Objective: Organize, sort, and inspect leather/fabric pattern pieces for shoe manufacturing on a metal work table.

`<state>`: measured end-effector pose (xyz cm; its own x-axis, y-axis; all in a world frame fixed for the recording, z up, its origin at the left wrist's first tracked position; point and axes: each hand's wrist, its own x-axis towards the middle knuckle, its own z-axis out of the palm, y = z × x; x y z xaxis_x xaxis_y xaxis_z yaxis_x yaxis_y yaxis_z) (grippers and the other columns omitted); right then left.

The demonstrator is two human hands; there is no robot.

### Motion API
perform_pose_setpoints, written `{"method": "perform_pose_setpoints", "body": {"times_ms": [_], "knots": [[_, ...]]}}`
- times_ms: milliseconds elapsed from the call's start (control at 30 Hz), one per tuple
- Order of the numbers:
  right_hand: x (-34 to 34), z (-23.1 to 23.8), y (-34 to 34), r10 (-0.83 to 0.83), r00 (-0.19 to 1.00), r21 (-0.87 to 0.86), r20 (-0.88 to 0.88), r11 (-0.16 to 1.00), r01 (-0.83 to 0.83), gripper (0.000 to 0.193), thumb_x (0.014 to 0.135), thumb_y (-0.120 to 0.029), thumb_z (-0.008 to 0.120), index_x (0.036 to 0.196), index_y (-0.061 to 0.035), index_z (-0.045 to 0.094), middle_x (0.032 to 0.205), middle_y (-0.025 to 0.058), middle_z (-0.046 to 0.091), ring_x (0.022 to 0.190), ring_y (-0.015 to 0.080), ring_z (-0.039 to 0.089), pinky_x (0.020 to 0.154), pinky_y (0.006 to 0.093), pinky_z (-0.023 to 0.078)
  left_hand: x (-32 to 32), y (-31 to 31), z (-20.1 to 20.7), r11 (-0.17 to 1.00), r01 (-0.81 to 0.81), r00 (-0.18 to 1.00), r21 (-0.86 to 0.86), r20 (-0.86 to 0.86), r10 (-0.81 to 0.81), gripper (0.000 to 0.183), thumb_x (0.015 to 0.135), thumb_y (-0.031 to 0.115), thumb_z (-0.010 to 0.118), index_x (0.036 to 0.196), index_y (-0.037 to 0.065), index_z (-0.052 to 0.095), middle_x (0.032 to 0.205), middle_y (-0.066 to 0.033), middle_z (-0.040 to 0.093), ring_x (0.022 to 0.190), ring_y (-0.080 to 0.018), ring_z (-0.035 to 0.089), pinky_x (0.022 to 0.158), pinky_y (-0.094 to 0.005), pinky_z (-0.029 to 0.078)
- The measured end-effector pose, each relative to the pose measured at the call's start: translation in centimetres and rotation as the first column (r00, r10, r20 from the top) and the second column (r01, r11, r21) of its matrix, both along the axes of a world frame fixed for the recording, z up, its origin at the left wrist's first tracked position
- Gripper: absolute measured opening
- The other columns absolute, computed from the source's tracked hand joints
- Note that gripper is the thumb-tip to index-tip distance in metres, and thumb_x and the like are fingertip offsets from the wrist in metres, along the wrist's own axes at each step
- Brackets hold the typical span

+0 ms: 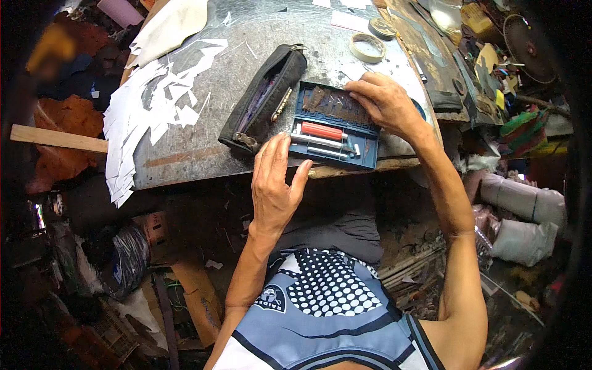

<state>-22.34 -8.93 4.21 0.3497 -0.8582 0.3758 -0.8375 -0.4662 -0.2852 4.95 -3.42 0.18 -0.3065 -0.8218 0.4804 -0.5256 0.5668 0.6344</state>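
Observation:
A dark blue hinged plastic case (366, 161) lies unfolded at the table's near edge. Its near half holds a red-handled tool (322, 131), slim metal rods (327, 152) and small white-tipped pieces; brown, rusty-looking material and small bits lie in the lid half (333, 102). My right hand (388, 105) curls its fingers over the lid's far right corner. My left hand (274, 182) rests at the case's near left corner, fingers stretched and thumb apart along the front edge. Just left of the case stands a black zip pouch (243, 120), gaping, with items inside.
White paper scraps (145, 117) pile up on the table's left side. A roll of tape (367, 48) and a round tin (382, 28) sit beyond the case. A wooden stick (58, 138) juts out at left. Wrapped bundles (524, 200) lie at right.

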Motion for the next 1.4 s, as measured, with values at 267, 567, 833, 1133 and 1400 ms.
{"method": "perform_pose_setpoints", "body": {"times_ms": [267, 567, 833, 1133, 1400], "knots": [[2.6, -0.4, 6.7, -0.168, 0.969, -0.075, 0.182, 0.98, 0.184, 0.014, 0.08, -0.007, 0.069, 0.093, -0.0048, 0.066, 0.087, 0.0107, 0.06, 0.084, 0.0296, 0.059, 0.075, 0.0398, 0.046, -0.2, -0.8, -0.7, 0.998, -0.019, 0.999, -0.066, 0.047, 0.023, 0.046, 0.083, 0.01, 0.071, 0.124, -0.004, 0.056, 0.123, -0.0199, 0.059, 0.116, -0.0357, 0.055, 0.099, -0.043, 0.043], [4.5, 0.4, 8.9, -0.165, 0.984, 0.026, 0.063, 0.986, 0.164, 0.019, 0.077, -0.013, 0.071, 0.094, -0.0082, 0.065, 0.095, 0.0073, 0.058, 0.094, 0.0267, 0.054, 0.082, 0.0393, 0.041, -0.5, -1.0, -1.0, 0.997, -0.03, 0.999, -0.068, 0.04, 0.033, 0.042, 0.082, 0.009, 0.071, 0.121, -0.001, 0.058, 0.117, -0.0152, 0.064, 0.113, -0.0322, 0.058, 0.096, -0.0421, 0.043], [4.4, -0.6, 8.3, -0.092, 0.996, 0.021, -0.022, 0.996, 0.092, 0.016, 0.078, -0.01, 0.066, 0.092, -0.0048, 0.061, 0.09, 0.0093, 0.056, 0.089, 0.0275, 0.054, 0.08, 0.0394, 0.041, -0.8, -0.8, -0.7, 0.998, -0.01, 0.991, -0.07, 0.13, 0.019, 0.03, 0.083, 0.007, 0.069, 0.112, 0.003, 0.066, 0.122, -0.0142, 0.062, 0.115, -0.032, 0.057, 0.099, -0.0412, 0.042], [4.0, 0.4, 8.5, -0.117, 0.99, -0.043, 0.082, 0.992, 0.121, 0.015, 0.079, -0.006, 0.068, 0.091, -0.0045, 0.059, 0.084, 0.009, 0.057, 0.081, 0.0275, 0.055, 0.075, 0.0388, 0.041, -1.0, -1.0, -0.1, 0.993, 0.026, 0.999, -0.116, 0.024, -0.023, 0.031, 0.082, 0.008, 0.07, 0.113, 0.004, 0.065, 0.124, -0.013, 0.062, 0.117, -0.0319, 0.056, 0.098, -0.0415, 0.041], [5.4, 3.5, 7.8, -0.087, 0.983, -0.216, 0.16, 0.969, 0.121, 0.022, 0.079, -0.008, 0.071, 0.099, -0.0036, 0.061, 0.089, 0.009, 0.062, 0.081, 0.0267, 0.059, 0.075, 0.038, 0.042, -1.4, -3.1, 2.1, 0.959, 0.113, 0.993, -0.259, 0.054, -0.103, 0.023, 0.084, 0.007, 0.068, 0.107, 0.006, 0.065, 0.099, -0.0069, 0.069, 0.093, -0.0236, 0.065, 0.095, -0.0442, 0.042]]}}
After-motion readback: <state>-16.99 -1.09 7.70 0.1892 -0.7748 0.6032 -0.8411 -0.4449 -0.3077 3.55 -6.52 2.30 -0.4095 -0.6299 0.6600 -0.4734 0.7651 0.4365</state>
